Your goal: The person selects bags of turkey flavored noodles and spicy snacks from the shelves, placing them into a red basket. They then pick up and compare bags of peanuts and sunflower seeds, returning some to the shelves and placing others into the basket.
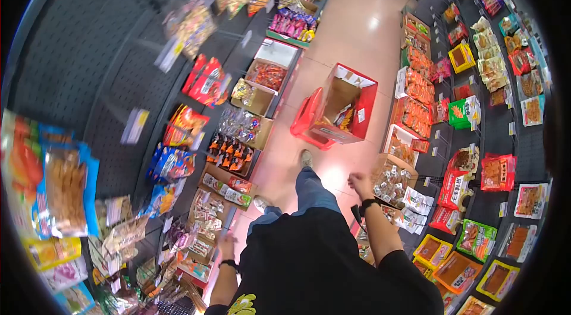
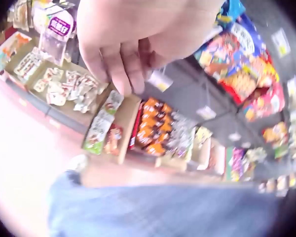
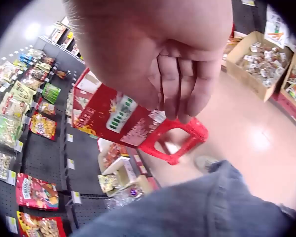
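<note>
My left hand [image 1: 227, 246] hangs beside the low cartons on the left side, holding nothing. In the left wrist view its fingers [image 2: 121, 69] droop in a loose curl, overlapping a carton of green and white packets [image 2: 102, 123]. My right hand [image 1: 360, 185] is off to the right of my body, near a carton of small wrapped snacks [image 1: 390, 182]. Its fingers [image 3: 180, 81] hang loosely bent with nothing in them. Ahead on the aisle floor is a red cardboard box [image 1: 370, 110] with a few packets inside, against a red plastic stool [image 1: 306, 116].
Dark pegboard shelving [image 1: 89, 71] with hanging snack bags lines the left. Another rack [image 1: 488, 125] of bagged snacks lines the right, with open cartons [image 1: 416, 110] along its base. The tiled aisle [image 1: 342, 24] runs forward between them.
</note>
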`<state>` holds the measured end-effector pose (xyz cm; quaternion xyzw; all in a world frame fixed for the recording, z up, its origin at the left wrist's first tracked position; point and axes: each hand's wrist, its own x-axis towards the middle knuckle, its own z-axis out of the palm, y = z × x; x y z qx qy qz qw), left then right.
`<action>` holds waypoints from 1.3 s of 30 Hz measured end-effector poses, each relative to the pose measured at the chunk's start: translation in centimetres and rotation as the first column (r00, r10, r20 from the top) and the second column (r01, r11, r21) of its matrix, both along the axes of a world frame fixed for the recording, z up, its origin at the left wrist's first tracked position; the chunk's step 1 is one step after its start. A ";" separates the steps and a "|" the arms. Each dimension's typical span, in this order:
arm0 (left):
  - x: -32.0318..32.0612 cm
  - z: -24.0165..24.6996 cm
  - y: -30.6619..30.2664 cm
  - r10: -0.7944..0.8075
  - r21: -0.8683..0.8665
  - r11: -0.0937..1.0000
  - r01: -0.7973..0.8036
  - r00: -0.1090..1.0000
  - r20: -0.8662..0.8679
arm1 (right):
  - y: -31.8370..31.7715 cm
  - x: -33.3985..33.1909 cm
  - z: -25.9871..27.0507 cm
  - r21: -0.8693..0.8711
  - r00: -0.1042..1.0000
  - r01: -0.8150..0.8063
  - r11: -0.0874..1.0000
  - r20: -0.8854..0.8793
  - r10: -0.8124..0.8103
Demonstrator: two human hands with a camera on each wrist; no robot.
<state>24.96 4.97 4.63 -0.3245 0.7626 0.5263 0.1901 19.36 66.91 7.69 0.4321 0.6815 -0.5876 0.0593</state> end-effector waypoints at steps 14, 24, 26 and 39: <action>-8.7 8.3 15.6 0.180 0.102 0.971 -0.217 0.940 0.291 | 12.9 -25.1 -0.3 0.375 0.877 -0.455 0.808 0.348 0.332; -11.5 10.5 20.9 0.034 0.017 0.999 -0.037 0.984 0.173 | 12.7 -26.4 -0.5 0.338 0.709 -0.667 0.664 0.560 0.428; -11.3 11.0 21.4 -0.028 -0.032 0.999 0.033 0.987 0.158 | 13.2 -26.4 -2.5 0.170 0.841 -0.503 0.847 0.321 0.435; -20.2 18.9 30.3 -0.238 -0.280 0.943 0.180 0.953 -0.188 | 10.8 -28.9 11.6 0.387 0.954 -0.196 0.901 -0.138 0.267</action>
